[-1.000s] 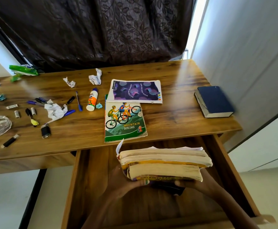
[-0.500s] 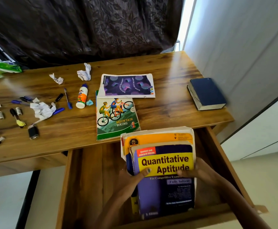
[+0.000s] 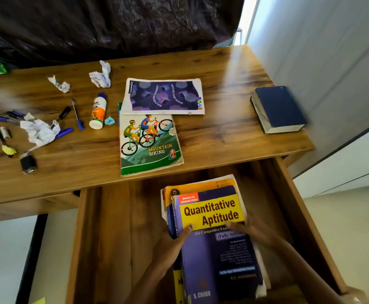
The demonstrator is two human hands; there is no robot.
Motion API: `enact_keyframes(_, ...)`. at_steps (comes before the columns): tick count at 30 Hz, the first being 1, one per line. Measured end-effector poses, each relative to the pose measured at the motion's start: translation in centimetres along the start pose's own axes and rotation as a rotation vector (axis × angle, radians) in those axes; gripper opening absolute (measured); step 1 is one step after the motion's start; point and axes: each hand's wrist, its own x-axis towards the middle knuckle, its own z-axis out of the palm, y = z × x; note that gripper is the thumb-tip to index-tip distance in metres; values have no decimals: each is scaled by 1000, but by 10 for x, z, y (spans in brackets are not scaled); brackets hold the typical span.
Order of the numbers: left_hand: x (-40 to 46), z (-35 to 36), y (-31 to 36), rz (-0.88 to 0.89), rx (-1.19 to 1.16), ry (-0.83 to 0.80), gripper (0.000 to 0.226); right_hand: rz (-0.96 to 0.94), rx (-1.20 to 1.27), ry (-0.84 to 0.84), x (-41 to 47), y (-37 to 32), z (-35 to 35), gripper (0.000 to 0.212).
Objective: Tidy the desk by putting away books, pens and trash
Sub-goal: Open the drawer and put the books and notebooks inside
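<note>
Left hand: the left hand (image 3: 174, 240) grips the left edge of the stack of books (image 3: 214, 238), thumb curled over the top cover and fingers underneath
Right hand: the right hand (image 3: 252, 230) holds the right side of the same stack, thumb lying on the yellow title panel, the rest of the fingers hidden behind the books
Stack of books: lies inside the open drawer (image 3: 117, 238), slightly tilted; the top book reads "Quantitative Aptitude", with an orange-covered one below it
Drawer: pulled out below the front edge of the desk (image 3: 223, 137), wooden, books toward its right half
Mountain Biking book (image 3: 149, 143): flat on the desk near the front edge, just behind the drawer
Purple notebook (image 3: 164, 96): behind the biking book, overlapping its far end
Blue hardback (image 3: 277, 109): alone at the right end of the desk, well apart from the others
Glue bottle (image 3: 98, 111): lying on its side left of the biking book, with a pen (image 3: 77, 114) just beside it
Trash: a crumpled paper (image 3: 40, 131) among the pens at left, two smaller paper scraps (image 3: 101, 75) farther back
</note>
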Motion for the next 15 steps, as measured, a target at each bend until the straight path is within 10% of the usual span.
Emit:
enact_keyframes(9,-14,34,0,1,-30,233,62,88,185,3,-11,22,9,71)
enact_keyframes(15,-14,51,21,-63,98,113,68,81,70,230,-31,20,-7,49)
